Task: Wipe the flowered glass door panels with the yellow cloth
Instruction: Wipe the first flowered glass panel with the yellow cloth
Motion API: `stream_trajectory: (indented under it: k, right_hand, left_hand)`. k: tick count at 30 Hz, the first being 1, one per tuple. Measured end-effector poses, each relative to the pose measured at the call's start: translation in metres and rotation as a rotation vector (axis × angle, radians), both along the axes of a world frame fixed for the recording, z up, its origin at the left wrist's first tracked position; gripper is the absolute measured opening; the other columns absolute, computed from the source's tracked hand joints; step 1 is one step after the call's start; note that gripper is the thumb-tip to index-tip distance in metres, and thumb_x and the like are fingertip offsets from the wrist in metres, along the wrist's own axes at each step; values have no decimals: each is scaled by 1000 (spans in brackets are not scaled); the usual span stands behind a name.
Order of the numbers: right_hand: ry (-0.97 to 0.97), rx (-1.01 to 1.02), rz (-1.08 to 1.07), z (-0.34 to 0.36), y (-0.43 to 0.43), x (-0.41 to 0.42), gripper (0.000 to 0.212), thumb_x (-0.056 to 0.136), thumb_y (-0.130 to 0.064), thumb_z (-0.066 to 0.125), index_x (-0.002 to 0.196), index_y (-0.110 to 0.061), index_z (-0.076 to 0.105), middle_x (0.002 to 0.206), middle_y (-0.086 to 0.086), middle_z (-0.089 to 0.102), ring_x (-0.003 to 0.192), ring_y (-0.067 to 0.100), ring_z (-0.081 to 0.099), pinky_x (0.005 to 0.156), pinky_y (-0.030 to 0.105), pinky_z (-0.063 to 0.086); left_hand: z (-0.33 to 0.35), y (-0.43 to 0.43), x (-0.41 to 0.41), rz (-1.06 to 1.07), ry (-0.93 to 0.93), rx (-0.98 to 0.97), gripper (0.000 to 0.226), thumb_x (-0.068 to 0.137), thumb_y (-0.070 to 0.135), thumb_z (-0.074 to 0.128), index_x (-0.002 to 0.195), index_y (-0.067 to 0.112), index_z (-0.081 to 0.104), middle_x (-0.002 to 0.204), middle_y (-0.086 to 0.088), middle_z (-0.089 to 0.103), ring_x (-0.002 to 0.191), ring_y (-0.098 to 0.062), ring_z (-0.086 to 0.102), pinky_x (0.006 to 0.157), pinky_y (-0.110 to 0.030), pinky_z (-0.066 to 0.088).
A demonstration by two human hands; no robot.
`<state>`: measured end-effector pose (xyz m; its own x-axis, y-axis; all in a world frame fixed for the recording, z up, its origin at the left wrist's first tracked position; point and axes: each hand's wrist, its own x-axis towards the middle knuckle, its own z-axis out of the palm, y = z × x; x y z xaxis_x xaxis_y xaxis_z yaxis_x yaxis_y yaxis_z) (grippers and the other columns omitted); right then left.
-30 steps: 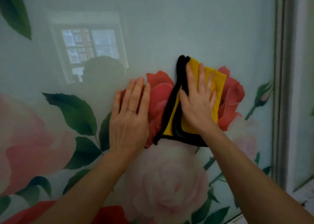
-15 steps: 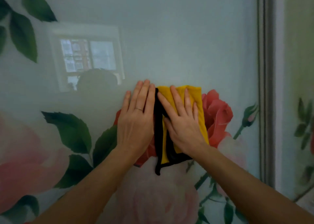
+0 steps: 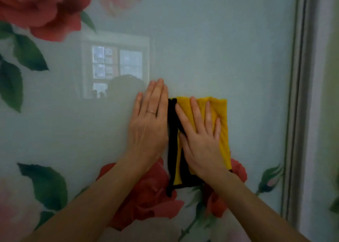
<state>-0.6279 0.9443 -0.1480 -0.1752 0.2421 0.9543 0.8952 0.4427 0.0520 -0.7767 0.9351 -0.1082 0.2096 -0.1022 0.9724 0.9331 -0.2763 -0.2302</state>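
We've wiped upward, off the red rose.
Right hand, fingers straight, presses the yellow cloth; left hand lies flat on the glass door panel.

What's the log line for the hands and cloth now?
step: wipe | right hand: pressing yellow cloth flat | left hand: flat on flowered glass door panel beside cloth

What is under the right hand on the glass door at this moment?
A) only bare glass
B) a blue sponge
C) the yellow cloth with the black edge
C: the right hand lies with straight fingers on the yellow cloth, flat against the glass panel; the left hand rests on bare glass beside it.
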Motion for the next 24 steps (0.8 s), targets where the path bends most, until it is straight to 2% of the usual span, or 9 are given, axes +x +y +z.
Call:
stream_trajectory:
  k: [2, 5, 8, 12, 15, 18, 24]
  right_hand:
    - [-32, 39, 1, 1, 2, 6, 60, 102, -39, 34, 160, -40, 18, 171, 3, 17, 155, 37, 15, 114, 69, 26]
    - [11, 86, -2, 44, 9, 12, 60, 101, -40, 36, 160, -41, 22, 170, 2, 20, 155, 39, 16, 113, 70, 24]
    - [95, 114, 17, 99, 21, 16, 61, 99, -39, 37, 159, -39, 28, 170, 3, 20, 156, 39, 13, 115, 70, 16]
    - [180, 249, 12, 137, 34, 24, 58, 96, -38, 45, 155, -37, 41, 166, 3, 31, 154, 36, 23, 119, 64, 15]
    - [223, 327, 20, 140, 41, 26, 57, 96, -37, 49, 153, -35, 45, 165, 4, 35, 153, 34, 27, 121, 62, 17]
    - [248, 345, 42, 125, 44, 30, 57, 97, -36, 49, 153, -32, 46, 164, 6, 35, 153, 34, 28, 120, 63, 20]
    - [145, 339, 40, 112, 47, 44, 59, 96, -40, 50, 154, -30, 45, 165, 5, 34, 154, 35, 26, 118, 66, 22]
  left_hand:
    - [7, 1, 4, 15, 26, -7, 46, 105, 6, 32, 148, -8, 40, 157, -22, 36, 149, -34, 31, 124, -47, 20]
    - [38, 6, 20, 3, 15, 7, 50, 100, 3, 43, 149, -7, 39, 157, -22, 37, 148, -34, 32, 124, -44, 16]
    - [73, 12, 38, -6, -47, 39, 49, 102, 5, 37, 150, -4, 39, 155, -22, 40, 147, -34, 34, 122, -46, 20]
    - [111, 18, 56, 22, -54, 26, 53, 101, 11, 35, 153, 0, 35, 157, -20, 37, 148, -34, 32, 122, -49, 21]
    - [119, 22, 60, 86, -36, 37, 58, 100, 16, 40, 156, 3, 31, 161, -18, 32, 150, -32, 27, 123, -46, 17]
    - [115, 22, 61, 130, -31, 55, 59, 98, 15, 36, 155, 4, 33, 161, -18, 32, 151, -33, 27, 124, -48, 18]
    - [116, 23, 62, 193, -30, 67, 53, 100, 13, 33, 152, 0, 39, 160, -19, 34, 150, -34, 29, 123, -49, 22]
